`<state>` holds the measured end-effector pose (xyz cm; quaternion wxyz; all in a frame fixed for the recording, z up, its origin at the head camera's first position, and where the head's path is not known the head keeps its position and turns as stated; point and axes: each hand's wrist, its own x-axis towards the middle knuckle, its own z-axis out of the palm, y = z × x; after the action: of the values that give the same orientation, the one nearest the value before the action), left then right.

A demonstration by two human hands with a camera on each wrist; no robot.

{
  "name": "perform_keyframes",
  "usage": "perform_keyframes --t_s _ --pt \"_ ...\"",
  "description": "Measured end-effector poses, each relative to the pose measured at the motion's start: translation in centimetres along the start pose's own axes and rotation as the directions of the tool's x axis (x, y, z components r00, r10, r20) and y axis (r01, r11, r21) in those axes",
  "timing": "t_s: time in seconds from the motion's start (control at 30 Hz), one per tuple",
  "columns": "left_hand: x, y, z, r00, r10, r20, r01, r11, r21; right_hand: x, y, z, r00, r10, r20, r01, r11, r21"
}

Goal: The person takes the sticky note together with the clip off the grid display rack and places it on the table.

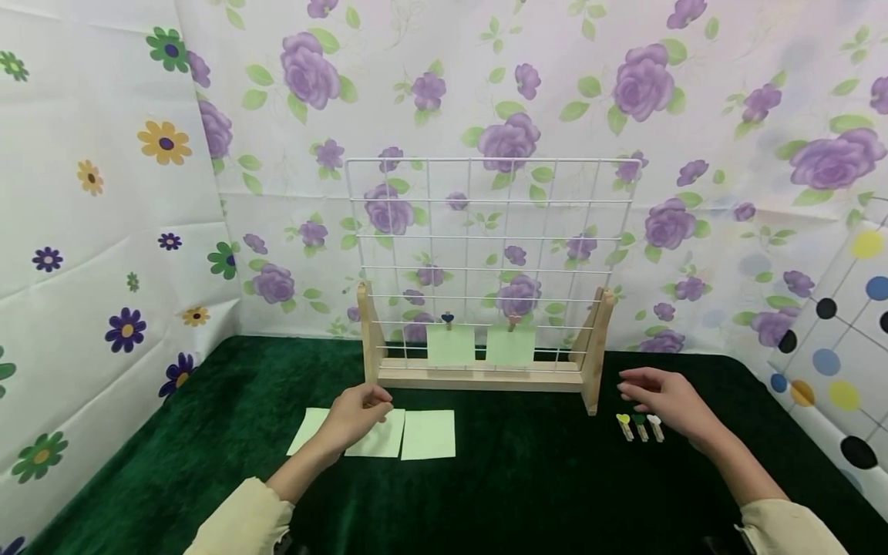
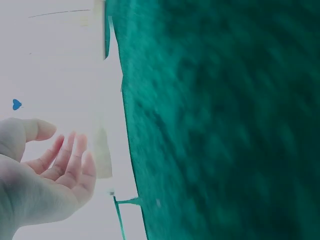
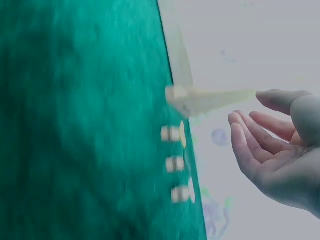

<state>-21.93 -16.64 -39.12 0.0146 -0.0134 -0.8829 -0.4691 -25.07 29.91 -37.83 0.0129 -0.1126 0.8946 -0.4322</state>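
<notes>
My left hand [image 1: 354, 416], fingers loosely bent with nothing between them, hovers over pale green paper squares. Beside it lies the rightmost paper square [image 1: 428, 435]; the hand partly covers the middle paper square [image 1: 384, 438] and the left paper square [image 1: 303, 432]. In the left wrist view its thumb and fingertips stand apart. My right hand [image 1: 669, 397], also without anything in its fingers, is above three small wooden clips: one with a yellow heart [image 1: 624, 425], one dark green [image 1: 640, 427] and one white [image 1: 655, 427]. The right wrist view shows a gap between thumb and fingers.
A white wire grid [image 1: 489, 237] stands in a wooden base [image 1: 479, 378] at the back. Two paper squares hang low on it, the left one [image 1: 451, 348] under a dark blue heart clip [image 1: 448, 319], the right one [image 1: 510, 348] under a pink clip [image 1: 514, 321]. Dark green cloth [image 1: 513, 470] covers the table.
</notes>
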Motion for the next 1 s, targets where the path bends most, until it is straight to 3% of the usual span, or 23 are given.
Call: perform_keyframes --t_s 0.3,0.53,0.73,0.87,1.0 --pt "0.7 1.0 1.0 0.999 -0.012 -0.033 0.006 0.982 -0.188 1.0 -3.5 1.9 0.999 -0.035 0.017 0.033 0.993 0.117" --pt "1.8 2.0 1.8 0.998 0.014 -0.068 -0.030 0.970 -0.243 2.3 -5.9 3.8 0.996 -0.082 0.037 0.072 0.973 0.219" --pt "2.9 3.0 2.3 0.998 -0.020 -0.067 -0.005 0.937 -0.349 3.5 -8.2 5.5 0.991 -0.132 0.039 0.118 0.963 0.242" --pt "3.6 3.3 2.3 0.997 -0.034 -0.073 0.005 0.933 -0.359 4.3 -9.4 6.6 0.982 -0.182 0.056 0.163 0.956 0.245" --pt "4.2 3.7 2.2 0.995 -0.033 -0.095 0.002 0.951 -0.310 5.0 -10.4 7.9 0.974 -0.219 0.052 0.204 0.958 0.201"
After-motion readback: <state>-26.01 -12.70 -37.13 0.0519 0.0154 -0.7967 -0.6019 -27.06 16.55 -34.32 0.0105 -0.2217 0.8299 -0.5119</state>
